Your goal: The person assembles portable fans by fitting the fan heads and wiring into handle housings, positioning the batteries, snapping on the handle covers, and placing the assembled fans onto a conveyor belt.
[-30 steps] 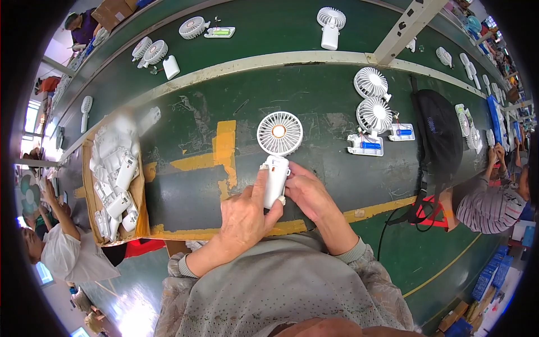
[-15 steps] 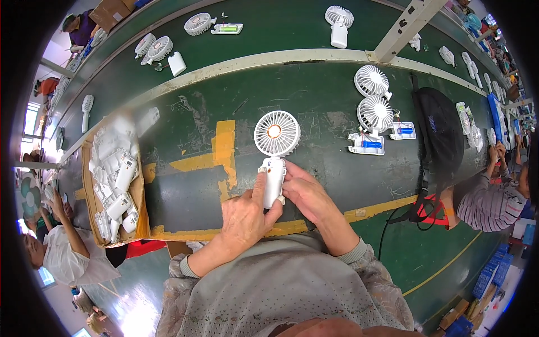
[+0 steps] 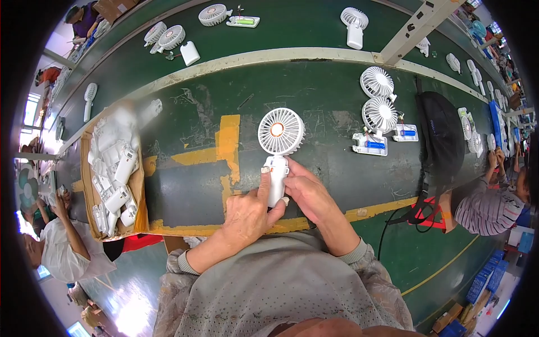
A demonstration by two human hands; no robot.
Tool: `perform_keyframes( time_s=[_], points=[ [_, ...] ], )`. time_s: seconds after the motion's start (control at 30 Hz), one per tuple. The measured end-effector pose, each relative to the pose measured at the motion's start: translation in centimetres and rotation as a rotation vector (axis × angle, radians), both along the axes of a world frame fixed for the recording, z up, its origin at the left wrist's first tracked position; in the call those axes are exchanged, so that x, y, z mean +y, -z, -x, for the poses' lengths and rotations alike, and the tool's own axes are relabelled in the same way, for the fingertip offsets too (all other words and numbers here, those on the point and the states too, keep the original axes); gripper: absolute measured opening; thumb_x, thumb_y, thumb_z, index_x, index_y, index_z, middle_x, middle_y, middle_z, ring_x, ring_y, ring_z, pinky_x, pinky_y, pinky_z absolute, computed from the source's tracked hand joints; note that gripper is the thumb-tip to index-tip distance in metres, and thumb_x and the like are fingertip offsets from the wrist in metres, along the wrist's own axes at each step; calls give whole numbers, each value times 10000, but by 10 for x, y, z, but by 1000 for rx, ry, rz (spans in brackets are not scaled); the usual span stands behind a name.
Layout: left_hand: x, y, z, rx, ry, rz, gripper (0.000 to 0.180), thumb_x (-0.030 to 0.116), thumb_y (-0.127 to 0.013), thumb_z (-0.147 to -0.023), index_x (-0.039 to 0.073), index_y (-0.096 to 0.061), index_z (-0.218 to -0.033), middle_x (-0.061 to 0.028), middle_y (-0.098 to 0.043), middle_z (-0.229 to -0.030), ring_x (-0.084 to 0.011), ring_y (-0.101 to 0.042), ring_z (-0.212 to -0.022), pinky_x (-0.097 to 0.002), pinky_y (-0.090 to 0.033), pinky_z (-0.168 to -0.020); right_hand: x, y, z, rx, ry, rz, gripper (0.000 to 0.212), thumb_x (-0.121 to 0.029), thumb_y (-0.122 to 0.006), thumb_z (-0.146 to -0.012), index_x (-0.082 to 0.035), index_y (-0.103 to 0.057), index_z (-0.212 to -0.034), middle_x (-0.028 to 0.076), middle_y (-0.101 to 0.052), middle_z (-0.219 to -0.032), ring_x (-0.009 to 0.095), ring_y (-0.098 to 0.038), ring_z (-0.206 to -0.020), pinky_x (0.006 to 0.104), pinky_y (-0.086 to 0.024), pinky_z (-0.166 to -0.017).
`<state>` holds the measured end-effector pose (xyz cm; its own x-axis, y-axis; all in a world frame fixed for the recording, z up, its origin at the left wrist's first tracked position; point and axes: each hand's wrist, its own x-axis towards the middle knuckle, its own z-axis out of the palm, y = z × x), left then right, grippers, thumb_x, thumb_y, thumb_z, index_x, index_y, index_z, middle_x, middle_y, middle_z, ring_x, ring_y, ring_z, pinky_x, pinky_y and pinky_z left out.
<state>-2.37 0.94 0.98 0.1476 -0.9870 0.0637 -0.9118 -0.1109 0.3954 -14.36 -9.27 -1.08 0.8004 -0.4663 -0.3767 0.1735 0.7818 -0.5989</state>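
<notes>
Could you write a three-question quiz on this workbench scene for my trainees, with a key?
1. True or false: the left hand and the right hand both touch the white handheld fan.
2. What colour are the batteries in the two open fan handles just left of the black backpack? A) green B) blue C) red
3. Fill in: the cardboard carton of white plastic casings stands to the person's ____.

Key: 1 true; 2 B; 3 left.

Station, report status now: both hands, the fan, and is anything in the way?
Left hand, right hand: both on the handle. Fan: grille facing up. Box left, bag right, both apart from it.
</notes>
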Motion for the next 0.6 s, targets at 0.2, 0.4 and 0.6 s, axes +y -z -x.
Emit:
perform_keyframes(
  time_s=[0.2,0.4,0.6],
  points=[
    [2,5,-3,-28,35,7,738,335,-647,-752,-127,-371,-1257,-137,-571,-563,-270,-560,-410,-378,-439,-368,8,1,-4,95,75,17,439,-102,-452,-898,-13,-374,-1322,65,-496,-1187,143,-472,-1085,307,-393,-937],
    [4,3,2,-44,40,-15,717,338,-647,-766,-126,-381,-1243,-150,-583,-600,-273,-571,-431,-381,-451,-385,14,10,-11,174,150,227,339,-111,-501,-923,-6,-466,-1243,43,-575,-1051,92,-527,-939,255,-440,-835],
    [-2,13,-12,458,-107,-55,564,329,-627,-808,-87,-451,-1145,-177,-614,-710,-278,-619,-569,-354,-489,-494,12,16,-6,64,185,184,370,-153,-503,-928,16,-454,-1253,74,-565,-1151,123,-542,-1007,285,-443,-883]
  ],
)
